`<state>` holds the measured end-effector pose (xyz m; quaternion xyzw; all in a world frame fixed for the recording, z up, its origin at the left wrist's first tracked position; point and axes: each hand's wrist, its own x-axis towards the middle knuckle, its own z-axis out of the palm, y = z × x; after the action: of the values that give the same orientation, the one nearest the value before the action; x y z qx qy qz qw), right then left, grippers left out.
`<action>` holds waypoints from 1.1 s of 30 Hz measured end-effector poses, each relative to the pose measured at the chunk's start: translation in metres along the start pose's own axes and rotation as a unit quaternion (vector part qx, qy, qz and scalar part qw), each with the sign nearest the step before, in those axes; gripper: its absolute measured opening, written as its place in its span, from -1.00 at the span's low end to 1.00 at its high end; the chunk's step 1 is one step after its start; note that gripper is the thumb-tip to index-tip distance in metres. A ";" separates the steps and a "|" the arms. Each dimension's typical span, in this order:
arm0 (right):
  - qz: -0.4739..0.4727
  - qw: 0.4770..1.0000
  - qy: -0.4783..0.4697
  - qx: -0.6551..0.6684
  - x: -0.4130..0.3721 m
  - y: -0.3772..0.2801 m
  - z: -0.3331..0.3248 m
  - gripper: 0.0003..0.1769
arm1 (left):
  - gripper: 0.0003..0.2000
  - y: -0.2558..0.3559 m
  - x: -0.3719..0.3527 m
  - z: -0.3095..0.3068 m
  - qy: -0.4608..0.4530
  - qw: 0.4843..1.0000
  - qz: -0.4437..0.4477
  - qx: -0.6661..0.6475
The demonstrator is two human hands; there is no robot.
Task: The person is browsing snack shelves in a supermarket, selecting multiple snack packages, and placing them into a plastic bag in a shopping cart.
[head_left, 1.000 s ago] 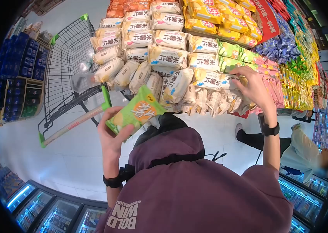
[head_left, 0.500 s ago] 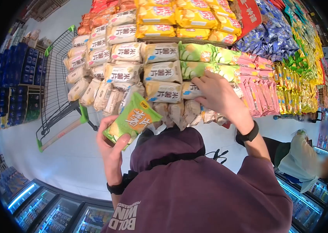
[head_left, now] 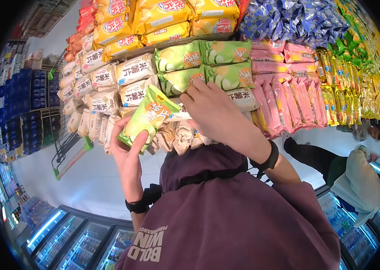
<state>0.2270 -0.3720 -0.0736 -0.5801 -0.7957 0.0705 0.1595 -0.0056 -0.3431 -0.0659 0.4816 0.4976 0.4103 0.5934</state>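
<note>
My left hand (head_left: 128, 141) grips a green snack bag (head_left: 148, 118) with orange lettering by its lower end, thumb across its front. The bag is tilted in front of the stacked display. My right hand (head_left: 217, 112) is closed round the right end of a white snack bag (head_left: 178, 115) in the front row, with fingers above and thumb below. Its fingertips are partly hidden. Just beyond the right fingers lie several green snack bags (head_left: 228, 75) in two rows. White bags (head_left: 134, 69) with dark lettering are stacked to the left.
Yellow bags (head_left: 160, 15) are piled behind, blue-wrapped packs (head_left: 289, 24) further right. Pink packs (head_left: 293, 99) and gold packs (head_left: 340, 105) stand at the right. A shopping cart (head_left: 71, 162) is on the left. A person (head_left: 352, 175) is at the right, near glass-door coolers (head_left: 82, 238).
The view has shifted, moving the display left. My right hand has come nearer to my left hand and lower on the front row. The left hand keeps the green bag.
</note>
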 end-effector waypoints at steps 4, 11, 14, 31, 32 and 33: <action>-0.004 0.999 0.017 -0.029 0.000 -0.002 -0.005 -0.77 | -0.57 -0.003 0.000 -0.001 0.017 1.000 -0.011 0.005; 0.016 0.999 0.002 -0.044 -0.004 -0.006 0.000 -0.72 | -0.57 -0.003 0.000 0.002 0.022 1.000 -0.008 -0.009; 0.017 1.000 0.000 -0.003 -0.013 -0.010 -0.019 -0.63 | -0.59 0.002 -0.001 0.003 0.016 1.000 -0.012 -0.011; -0.122 0.991 0.044 -0.007 0.020 0.055 -0.088 -0.56 | -0.45 0.045 0.035 0.074 -0.165 0.969 0.101 0.157; -0.098 0.994 0.036 -0.033 0.019 0.064 -0.089 -0.55 | -0.42 0.051 0.036 0.072 -0.145 0.942 0.164 0.253; -0.074 0.995 0.025 -0.058 0.019 0.073 -0.092 -0.55 | -0.40 0.057 0.036 0.070 -0.122 0.904 0.223 0.344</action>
<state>0.3180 -0.3375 -0.0060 -0.5297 -0.8348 -0.0021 0.1498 0.0687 -0.3078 -0.0144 0.8007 0.4108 0.2730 0.3399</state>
